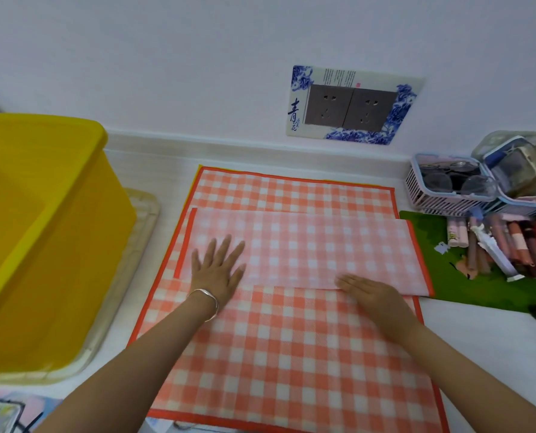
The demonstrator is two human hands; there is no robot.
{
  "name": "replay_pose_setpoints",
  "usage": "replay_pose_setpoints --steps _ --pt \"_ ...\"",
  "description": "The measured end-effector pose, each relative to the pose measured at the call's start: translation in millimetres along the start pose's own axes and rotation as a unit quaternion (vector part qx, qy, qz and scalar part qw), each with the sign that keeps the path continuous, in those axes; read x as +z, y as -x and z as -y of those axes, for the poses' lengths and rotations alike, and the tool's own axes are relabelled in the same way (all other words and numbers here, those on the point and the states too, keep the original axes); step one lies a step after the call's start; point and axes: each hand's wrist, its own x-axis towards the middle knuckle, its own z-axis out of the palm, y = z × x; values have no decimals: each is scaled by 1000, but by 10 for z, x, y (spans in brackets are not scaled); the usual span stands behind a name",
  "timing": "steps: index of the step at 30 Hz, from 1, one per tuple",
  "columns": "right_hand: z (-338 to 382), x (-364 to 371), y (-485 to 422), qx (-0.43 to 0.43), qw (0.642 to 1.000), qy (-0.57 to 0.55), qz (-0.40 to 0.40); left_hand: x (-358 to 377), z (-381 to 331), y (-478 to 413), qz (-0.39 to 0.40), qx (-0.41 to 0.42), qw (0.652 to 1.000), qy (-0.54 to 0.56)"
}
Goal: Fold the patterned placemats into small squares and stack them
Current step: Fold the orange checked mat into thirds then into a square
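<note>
Orange-and-white checked placemats with orange borders lie on the white counter. A folded strip of one placemat [307, 248], paler side up, lies across a spread placemat [285, 354]. A yellow edge of something beneath shows at the far left corner. My left hand [218, 270], with a silver bracelet at the wrist, presses flat with spread fingers on the left part of the folded strip. My right hand [370, 292] lies flat with fingers together on the strip's near folded edge, to the right.
A large yellow plastic bin [41, 232] stands on a beige tray at the left. A white basket [448, 189] holding glasses, a clear pouch, and a green mat [466, 276] with tubes and cosmetics crowd the right. A wall socket [351, 104] sits behind.
</note>
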Motion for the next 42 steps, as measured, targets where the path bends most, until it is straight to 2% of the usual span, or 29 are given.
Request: replay_pose_setpoints --steps 4,6,7,8,10,13,16,17,19,21,24,26,30,35,37,40,42 --pt "182 31 -8 41 997 -25 -53 -90 65 -33 32 -33 999 -2" --pt "386 -35 -7 117 985 -121 -41 -175 -45 -99 29 -24 999 22" --pt "489 -64 -3 168 967 -191 -32 -221 -122 -157 19 -3 999 26" --pt "598 -117 -11 218 938 -268 -31 -267 -212 -231 11 23 999 26" --pt "773 -188 -50 311 850 -424 -39 -334 -394 -423 11 60 998 23" --pt "887 -224 -111 416 697 -584 0 -400 -579 -754 30 58 998 13" --pt "902 -195 -125 461 528 -713 9 -392 -579 -1039 26 32 999 23" --pt "893 -184 -137 468 493 -733 1 -391 -551 -1097 18 24 999 28" --pt "870 -162 -175 479 468 -742 -18 -403 -488 -1151 -11 22 999 36" --pt "864 -164 -222 485 489 -724 -30 -437 -420 -1137 -31 29 998 45" --pt "854 -221 -298 477 594 -647 -29 -463 -310 -1008 -30 35 998 48" --pt "842 -284 -354 461 634 -620 -44 -480 -220 -857 -22 34 998 52" --pt "776 -379 -487 444 664 -596 -85 -537 -31 -405 23 23 985 169" --pt "688 -432 -768 425 716 -552 -55 -428 122 129 35 54 986 154" --pt "656 -443 -860 427 720 -545 -53 -390 100 277 21 68 982 175" --pt "685 -458 -859 435 693 -573 -49 -340 52 432 9 104 973 206" --pt "725 -439 -723 429 726 -536 -32 -345 66 485 12 115 972 207"
